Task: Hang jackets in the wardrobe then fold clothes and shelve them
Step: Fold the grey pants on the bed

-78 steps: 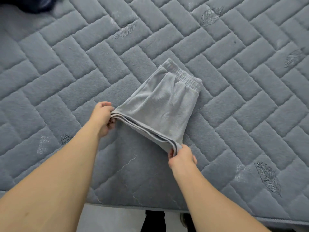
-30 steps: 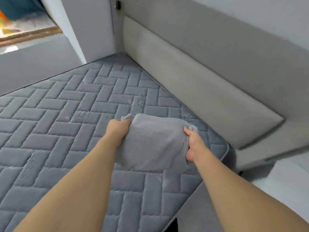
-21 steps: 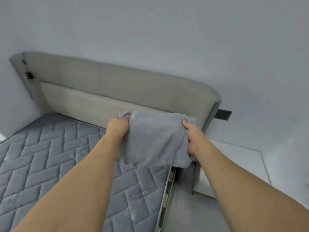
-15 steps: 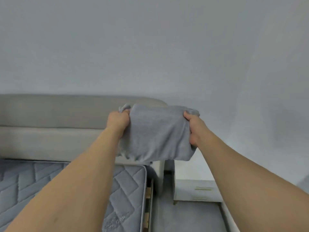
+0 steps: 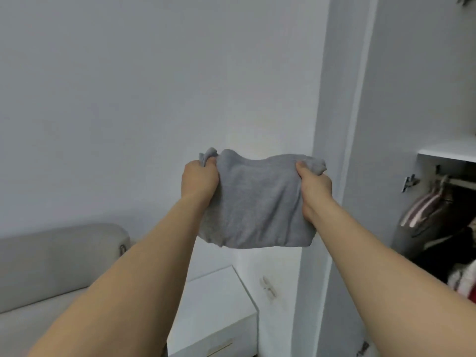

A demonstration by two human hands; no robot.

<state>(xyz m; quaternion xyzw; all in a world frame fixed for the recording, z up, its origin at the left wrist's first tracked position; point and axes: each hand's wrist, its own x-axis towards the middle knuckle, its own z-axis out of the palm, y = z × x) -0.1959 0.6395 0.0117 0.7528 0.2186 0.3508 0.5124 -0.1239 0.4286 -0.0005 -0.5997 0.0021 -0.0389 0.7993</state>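
While your left hand [image 5: 199,181] and right hand [image 5: 313,188] grip the folded grey garment [image 5: 255,207], the open wardrobe [image 5: 438,202] stands at right.

White wardrobe shelf, hanging rail and bedside cabinet showing around the room's edge.

A flat white wardrobe shelf [image 5: 448,153] is jutting out at the right, nothing visible resting on its near edge. Beneath it, a pale horizontal rail [image 5: 461,182] is carrying a hanger with a grey-and-pink striped garment [image 5: 422,210]. A white box-shaped bedside cabinet [image 5: 216,313] is standing beside a beige padded headboard [image 5: 56,253], its top showing bare.
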